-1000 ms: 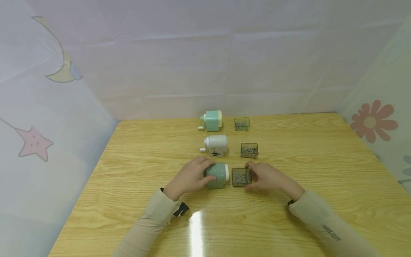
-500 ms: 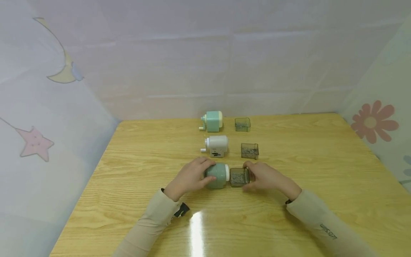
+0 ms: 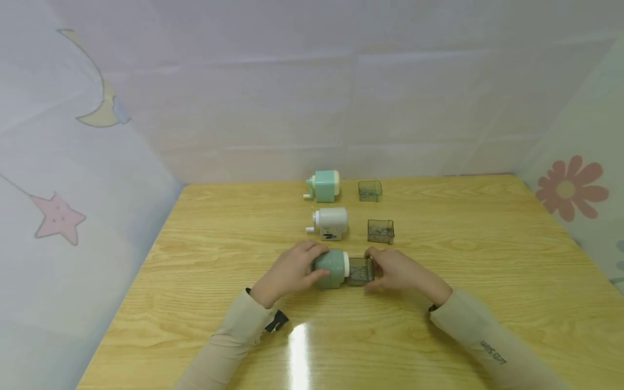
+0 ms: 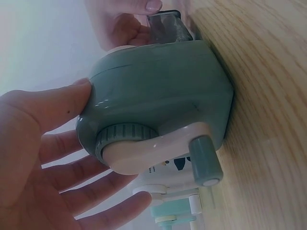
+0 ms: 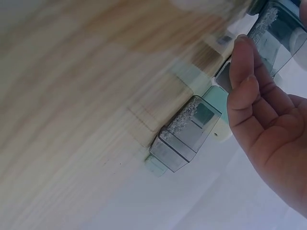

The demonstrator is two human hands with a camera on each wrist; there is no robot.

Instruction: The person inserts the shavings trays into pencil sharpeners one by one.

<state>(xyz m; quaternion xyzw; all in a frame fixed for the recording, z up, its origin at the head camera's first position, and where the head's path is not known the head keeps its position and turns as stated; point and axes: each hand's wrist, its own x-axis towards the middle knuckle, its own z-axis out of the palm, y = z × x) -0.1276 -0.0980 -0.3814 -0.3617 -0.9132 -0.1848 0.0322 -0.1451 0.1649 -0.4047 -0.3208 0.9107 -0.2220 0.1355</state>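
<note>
A dark green crank pencil sharpener (image 3: 332, 268) stands nearest me on the table, its crank facing left, as the left wrist view shows. My left hand (image 3: 294, 271) grips its body from the left, thumb on the near side and fingers on the far side. With thumb and fingers, my right hand (image 3: 402, 274) pinches the outer end of a clear smoky shavings drawer (image 3: 359, 272). Grey shavings lie inside that drawer, and its inner end meets the sharpener's right side at the white rim. How deep it sits is hidden.
Behind stand a grey-white sharpener (image 3: 332, 223) and a turquoise sharpener (image 3: 326, 186). To their right lie a smoky drawer (image 3: 381, 232) and a greenish drawer (image 3: 370, 191), both with shavings. A wall sheet (image 3: 302, 108) borders the wooden table (image 3: 205, 238) at the back.
My right hand has moved left with the drawer, closing the gap to the green sharpener. My left hand keeps its grip in the same place.
</note>
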